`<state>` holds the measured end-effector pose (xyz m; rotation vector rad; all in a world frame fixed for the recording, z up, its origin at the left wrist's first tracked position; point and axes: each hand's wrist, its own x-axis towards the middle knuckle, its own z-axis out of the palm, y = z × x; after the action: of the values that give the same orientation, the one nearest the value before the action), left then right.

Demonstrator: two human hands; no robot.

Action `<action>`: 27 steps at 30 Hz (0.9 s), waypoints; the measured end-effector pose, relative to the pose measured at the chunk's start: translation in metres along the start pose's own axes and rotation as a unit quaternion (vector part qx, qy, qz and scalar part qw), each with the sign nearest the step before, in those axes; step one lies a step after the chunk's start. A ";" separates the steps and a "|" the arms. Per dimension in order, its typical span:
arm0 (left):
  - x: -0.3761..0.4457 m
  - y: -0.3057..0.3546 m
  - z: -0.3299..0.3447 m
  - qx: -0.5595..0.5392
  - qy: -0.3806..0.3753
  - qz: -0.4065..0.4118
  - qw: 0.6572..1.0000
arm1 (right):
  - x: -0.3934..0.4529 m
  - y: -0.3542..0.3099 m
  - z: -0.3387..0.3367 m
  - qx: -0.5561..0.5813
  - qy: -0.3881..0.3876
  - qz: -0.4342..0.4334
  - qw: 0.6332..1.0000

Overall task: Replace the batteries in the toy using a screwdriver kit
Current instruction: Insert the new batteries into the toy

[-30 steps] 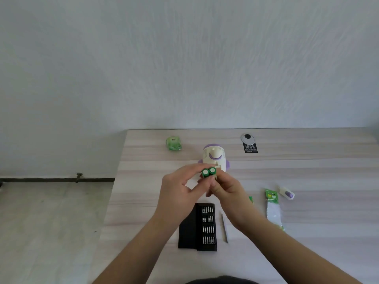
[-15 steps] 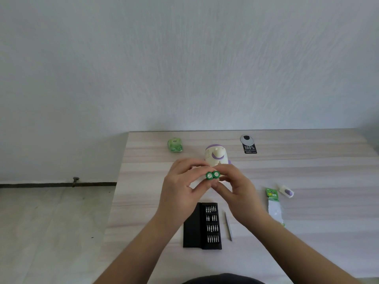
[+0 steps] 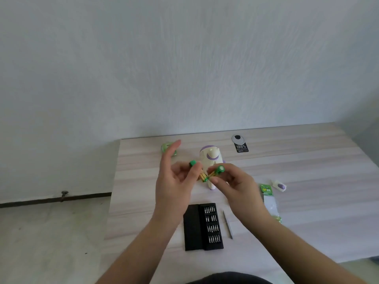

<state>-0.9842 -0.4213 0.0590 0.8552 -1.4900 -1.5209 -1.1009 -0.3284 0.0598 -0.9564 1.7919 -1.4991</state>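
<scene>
Up above the light wood table (image 3: 307, 165), two hands at work, each with one green-and-gold battery. Left hand (image 3: 174, 187): thumb and curled fingers pinching the left battery (image 3: 197, 170), green cap upward, index finger stretched straight out toward the far edge. Right hand (image 3: 235, 185): fingertips clenched round the right battery (image 3: 217, 171), green end turned toward the camera. Lower ends of both batteries close together, nearly touching, tops splayed apart in a V. Just behind them, standing on the table, the white-and-purple toy (image 3: 211, 155), partly hidden by the fingers. Nearer the body, the black screwdriver kit (image 3: 203, 226) lying open, rows of bits showing in its right half, with the slim grey screwdriver (image 3: 228, 224) just beside it on the right. Farther right, an opened battery pack (image 3: 269, 199) and, just beyond it, a small white-and-purple piece (image 3: 279, 185). Near the far edge, a green object (image 3: 165, 147) partly behind the left index finger, and a black-and-white tag (image 3: 240, 143), well apart.
</scene>
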 end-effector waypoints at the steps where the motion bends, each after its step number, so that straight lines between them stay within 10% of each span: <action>1: 0.003 0.002 0.001 -0.057 0.000 -0.066 0.996 | 0.000 -0.001 0.000 0.048 -0.005 0.024 0.999; 10: 0.010 0.011 0.013 -0.252 -0.035 -0.333 0.908 | 0.004 -0.003 -0.005 0.368 -0.011 0.164 0.915; 27: 0.018 -0.015 0.033 -0.294 -0.070 -0.375 0.877 | 0.026 0.020 -0.029 0.368 0.013 0.205 0.907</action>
<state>-1.0225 -0.4238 0.0478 1.0002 -0.6813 -2.4742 -1.1421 -0.3325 0.0450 -0.1659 1.1595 -1.6921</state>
